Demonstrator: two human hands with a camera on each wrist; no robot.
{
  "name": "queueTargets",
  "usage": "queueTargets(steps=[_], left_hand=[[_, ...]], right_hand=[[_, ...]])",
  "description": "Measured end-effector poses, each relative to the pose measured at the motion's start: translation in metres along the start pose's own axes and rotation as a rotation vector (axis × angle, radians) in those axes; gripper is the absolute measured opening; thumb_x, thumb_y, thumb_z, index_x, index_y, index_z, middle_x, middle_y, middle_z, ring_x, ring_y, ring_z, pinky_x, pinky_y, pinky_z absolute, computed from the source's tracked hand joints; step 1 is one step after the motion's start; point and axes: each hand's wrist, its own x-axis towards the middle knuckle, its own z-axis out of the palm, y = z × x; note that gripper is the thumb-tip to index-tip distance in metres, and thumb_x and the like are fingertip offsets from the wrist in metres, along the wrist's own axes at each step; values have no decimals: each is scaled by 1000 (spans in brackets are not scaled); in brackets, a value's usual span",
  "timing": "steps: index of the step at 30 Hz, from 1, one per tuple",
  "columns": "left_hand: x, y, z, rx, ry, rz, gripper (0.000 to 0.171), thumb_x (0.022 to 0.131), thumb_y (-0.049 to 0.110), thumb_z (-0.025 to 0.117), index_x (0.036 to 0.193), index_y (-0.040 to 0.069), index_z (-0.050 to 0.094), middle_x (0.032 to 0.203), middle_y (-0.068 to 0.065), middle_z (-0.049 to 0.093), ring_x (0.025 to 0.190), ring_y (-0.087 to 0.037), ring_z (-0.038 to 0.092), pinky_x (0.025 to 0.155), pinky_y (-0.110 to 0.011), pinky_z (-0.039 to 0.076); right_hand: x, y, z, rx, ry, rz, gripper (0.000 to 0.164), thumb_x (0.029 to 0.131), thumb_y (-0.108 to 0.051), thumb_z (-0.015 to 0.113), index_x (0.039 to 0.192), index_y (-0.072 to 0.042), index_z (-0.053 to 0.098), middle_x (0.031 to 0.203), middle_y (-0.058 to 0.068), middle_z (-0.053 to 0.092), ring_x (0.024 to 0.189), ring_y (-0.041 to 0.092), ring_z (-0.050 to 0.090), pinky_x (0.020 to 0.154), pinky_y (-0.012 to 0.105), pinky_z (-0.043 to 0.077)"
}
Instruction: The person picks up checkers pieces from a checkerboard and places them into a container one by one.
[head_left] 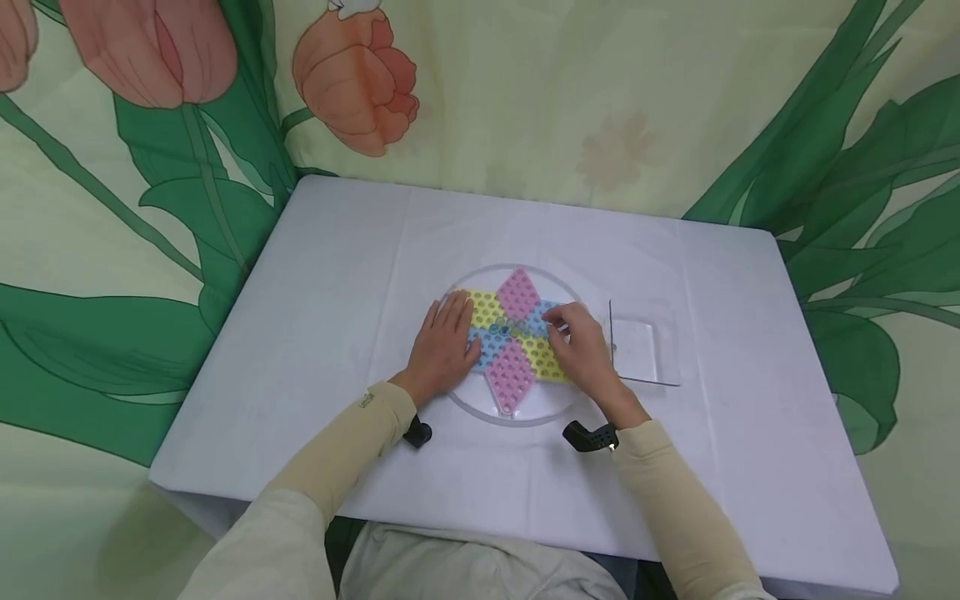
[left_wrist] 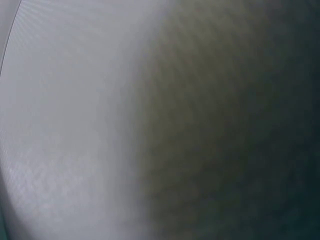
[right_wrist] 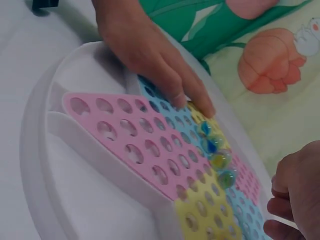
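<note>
A star-shaped Chinese checkers board (head_left: 510,379) with pink, yellow and blue points sits in a round clear tray (head_left: 468,404). Several glass marbles (right_wrist: 220,160) form a row across the middle of the board. The left hand (head_left: 444,346) rests on the board's left side with straight fingers, over its yellow and blue parts. Above the right-hand blue point, the right hand (head_left: 579,343) has its fingers curled, close to the marbles. I cannot tell whether a marble is between its fingertips. The left wrist view holds only blurred sleeve and white cloth.
To the right of the board stands a clear square box (head_left: 645,385) with dark edge lines. A white cloth covers the table (head_left: 337,250). Behind it hangs a backdrop (head_left: 510,108) printed with tulips and leaves. Each wrist wears a black camera mount (head_left: 588,437).
</note>
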Motion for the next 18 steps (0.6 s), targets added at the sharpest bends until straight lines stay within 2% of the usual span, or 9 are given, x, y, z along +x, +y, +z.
queueTargets(steps=[6,18], left_hand=[[-1,0,1,-16,-22,-6,70,103,41,34,158,3,16,167,-14,10,156,-27,6,128,-44,1],[-1,1,-2,-3,-23,-8,70,103,41,33,158,4,15,168,-13,10,156,-27,5,128,-44,2]], right_hand=[[-4,2,17,15,-30,18,16,90,4,58,103,2,66,99,15,63,89,25,61,76,38,56],[-2,-1,25,7,-72,82,16,91,-1,62,106,2,66,100,14,62,91,24,59,78,35,52]])
